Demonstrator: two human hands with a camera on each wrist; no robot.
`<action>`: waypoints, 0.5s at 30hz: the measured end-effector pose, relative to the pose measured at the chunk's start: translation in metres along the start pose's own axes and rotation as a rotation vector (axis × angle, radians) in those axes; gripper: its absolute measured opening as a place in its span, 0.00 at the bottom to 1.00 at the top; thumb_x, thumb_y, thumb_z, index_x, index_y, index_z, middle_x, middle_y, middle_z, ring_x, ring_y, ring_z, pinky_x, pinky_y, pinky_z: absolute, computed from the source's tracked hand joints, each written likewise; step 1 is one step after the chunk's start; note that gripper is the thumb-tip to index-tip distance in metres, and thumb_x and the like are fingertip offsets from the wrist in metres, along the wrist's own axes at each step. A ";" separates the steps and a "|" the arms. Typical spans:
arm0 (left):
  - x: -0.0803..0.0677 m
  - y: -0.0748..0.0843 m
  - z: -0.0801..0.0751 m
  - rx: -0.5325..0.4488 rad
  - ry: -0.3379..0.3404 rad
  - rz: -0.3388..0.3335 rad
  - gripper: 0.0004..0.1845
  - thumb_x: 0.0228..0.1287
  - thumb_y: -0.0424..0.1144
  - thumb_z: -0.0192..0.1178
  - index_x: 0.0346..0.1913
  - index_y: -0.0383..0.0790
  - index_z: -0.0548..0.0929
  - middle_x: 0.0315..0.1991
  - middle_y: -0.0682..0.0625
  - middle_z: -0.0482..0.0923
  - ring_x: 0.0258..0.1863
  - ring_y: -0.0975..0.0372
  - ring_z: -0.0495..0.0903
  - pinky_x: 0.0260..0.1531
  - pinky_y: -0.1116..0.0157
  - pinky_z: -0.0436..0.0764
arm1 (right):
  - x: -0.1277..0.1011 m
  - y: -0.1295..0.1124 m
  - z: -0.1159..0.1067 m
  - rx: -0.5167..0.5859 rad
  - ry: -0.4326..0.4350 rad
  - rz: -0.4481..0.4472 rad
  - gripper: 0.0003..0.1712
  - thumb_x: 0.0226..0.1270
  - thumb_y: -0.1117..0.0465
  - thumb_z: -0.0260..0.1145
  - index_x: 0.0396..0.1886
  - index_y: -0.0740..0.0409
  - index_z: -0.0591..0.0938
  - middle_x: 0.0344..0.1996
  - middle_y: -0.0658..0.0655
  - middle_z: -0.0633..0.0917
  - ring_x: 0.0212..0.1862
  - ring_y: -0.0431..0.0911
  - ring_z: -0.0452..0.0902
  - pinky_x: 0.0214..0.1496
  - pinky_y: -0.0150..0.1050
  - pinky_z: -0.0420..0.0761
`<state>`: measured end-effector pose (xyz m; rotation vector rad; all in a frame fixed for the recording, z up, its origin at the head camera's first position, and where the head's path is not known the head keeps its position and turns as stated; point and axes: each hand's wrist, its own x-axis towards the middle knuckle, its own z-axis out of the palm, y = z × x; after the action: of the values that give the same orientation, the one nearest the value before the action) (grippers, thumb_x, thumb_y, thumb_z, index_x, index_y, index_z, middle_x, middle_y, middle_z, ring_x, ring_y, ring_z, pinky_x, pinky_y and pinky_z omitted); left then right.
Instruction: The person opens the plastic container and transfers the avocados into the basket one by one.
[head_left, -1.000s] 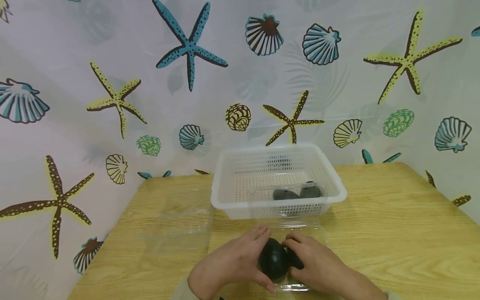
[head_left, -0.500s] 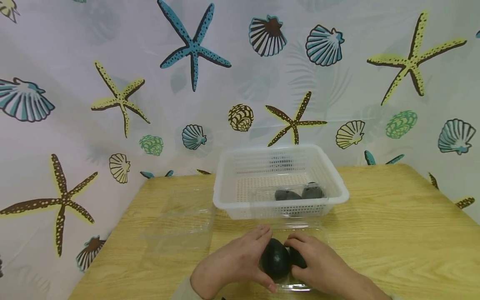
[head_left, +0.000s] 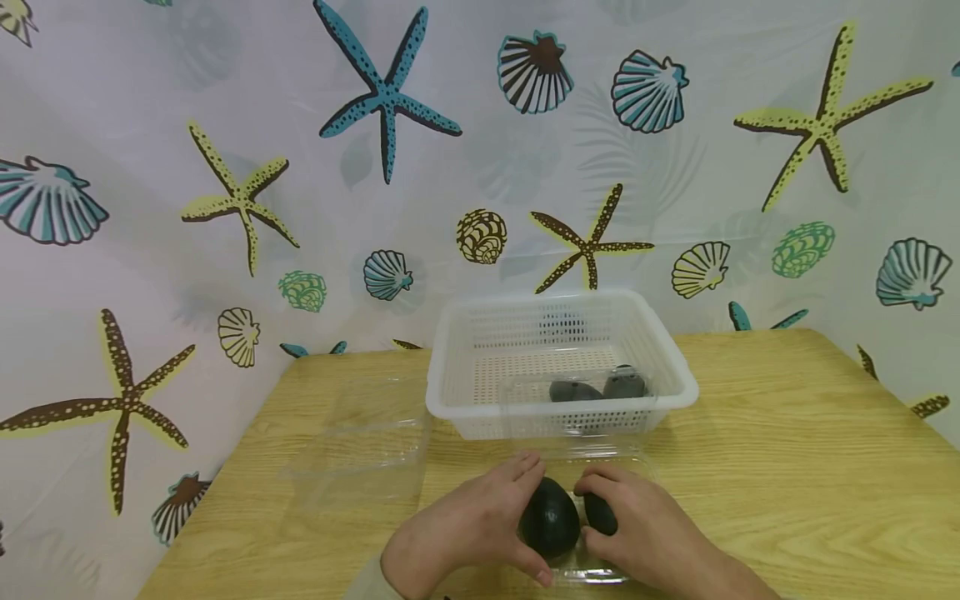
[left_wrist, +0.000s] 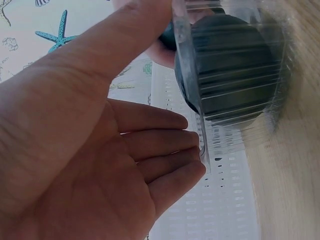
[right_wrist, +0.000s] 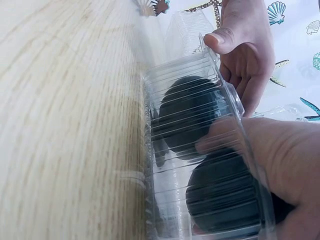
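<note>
Two dark avocados lie in a clear plastic clamshell box (head_left: 577, 575) with its lid (head_left: 517, 421) tipped up against a white basket. My left hand (head_left: 476, 518) is beside the left avocado (head_left: 550, 518), fingers fairly straight. In the left wrist view, the fingertips (left_wrist: 187, 167) of that hand touch the box rim. My right hand (head_left: 637, 525) grips the right avocado (head_left: 600, 513), thumb on the near side and fingers over the far side. Its palm hides much of this avocado. In the right wrist view, both avocados show through the ribbed box wall (right_wrist: 175, 200).
The white perforated basket (head_left: 442, 367) stands behind the box, with dark avocados (head_left: 624, 383) at its right front, seen partly through the raised lid. Another clear clamshell (head_left: 360, 454) lies open on the wooden table (head_left: 787, 467) to the left. A patterned curtain (head_left: 450, 150) hangs behind.
My right hand has shifted slightly right with its avocado, and a small gap now shows between the two avocados. The left hand stays at the box's left side.
</note>
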<state>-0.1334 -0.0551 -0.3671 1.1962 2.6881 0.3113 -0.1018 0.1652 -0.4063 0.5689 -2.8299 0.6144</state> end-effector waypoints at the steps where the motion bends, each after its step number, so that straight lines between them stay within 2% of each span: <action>1: 0.000 0.000 0.000 -0.001 0.000 -0.002 0.62 0.42 0.66 0.73 0.74 0.31 0.61 0.76 0.38 0.59 0.75 0.52 0.62 0.69 0.59 0.71 | 0.000 0.000 -0.001 -0.005 0.004 0.000 0.21 0.47 0.55 0.76 0.44 0.48 0.85 0.49 0.46 0.83 0.47 0.42 0.82 0.49 0.43 0.85; 5: 0.000 0.001 0.000 -0.003 -0.003 -0.011 0.62 0.41 0.66 0.73 0.74 0.31 0.61 0.76 0.38 0.59 0.75 0.52 0.61 0.69 0.59 0.71 | -0.002 0.002 -0.001 -0.026 0.036 -0.017 0.21 0.46 0.53 0.78 0.43 0.47 0.85 0.49 0.47 0.83 0.48 0.43 0.82 0.50 0.45 0.85; 11: 0.001 0.002 0.000 -0.012 -0.019 -0.030 0.62 0.40 0.66 0.74 0.75 0.32 0.61 0.76 0.38 0.58 0.76 0.52 0.60 0.70 0.58 0.70 | -0.004 0.006 -0.002 -0.038 0.112 -0.100 0.20 0.44 0.56 0.77 0.42 0.46 0.85 0.48 0.47 0.84 0.46 0.41 0.82 0.49 0.42 0.85; 15: 0.002 0.003 0.000 -0.016 -0.032 -0.044 0.63 0.40 0.65 0.74 0.75 0.33 0.60 0.77 0.39 0.57 0.76 0.53 0.59 0.71 0.59 0.69 | -0.005 0.008 -0.006 -0.001 0.083 -0.095 0.22 0.46 0.56 0.77 0.45 0.46 0.84 0.48 0.44 0.83 0.47 0.40 0.81 0.47 0.40 0.85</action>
<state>-0.1330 -0.0521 -0.3663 1.1263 2.6753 0.3035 -0.1001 0.1758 -0.4047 0.6573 -2.7079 0.6041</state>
